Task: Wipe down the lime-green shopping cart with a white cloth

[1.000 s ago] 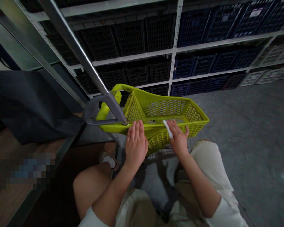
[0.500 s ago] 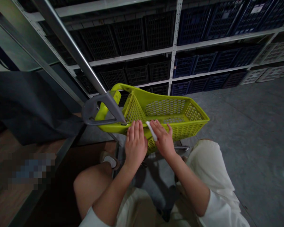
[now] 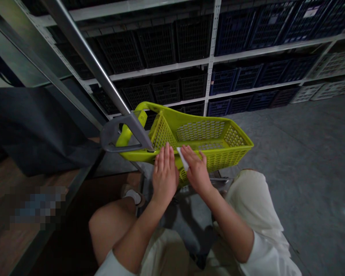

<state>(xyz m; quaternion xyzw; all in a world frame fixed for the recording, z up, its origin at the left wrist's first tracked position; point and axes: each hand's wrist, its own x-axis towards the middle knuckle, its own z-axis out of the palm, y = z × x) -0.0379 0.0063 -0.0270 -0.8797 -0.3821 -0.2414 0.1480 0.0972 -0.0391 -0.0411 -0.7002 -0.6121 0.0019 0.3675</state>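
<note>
A yellow-green shopping cart [image 3: 201, 115] with perforated basket walls stands in front of me, its handle end to the left. My left hand [image 3: 164, 170] lies flat on the near side wall by the rim, fingers straight and holding nothing. Just to its right, my right hand [image 3: 197, 168] presses a white wipe [image 3: 183, 159] against the same side, with the fingers laid over it. The palm hides most of the wipe, so I cannot tell whether it is paper or cloth.
A grey handle [image 3: 126, 130] on a metal pole [image 3: 94, 57] slants past the cart's left end. Behind are white shelves [image 3: 212, 53] with dark and blue crates [image 3: 238, 80]. A wooden surface [image 3: 5, 191] lies at left, my knees [image 3: 250, 184] frame the cart, and grey floor [image 3: 313, 153] extends rightward.
My right hand has shifted slightly left with the wipe, and my left fingertips have edged up over the rim. The cart stays almost in place.
</note>
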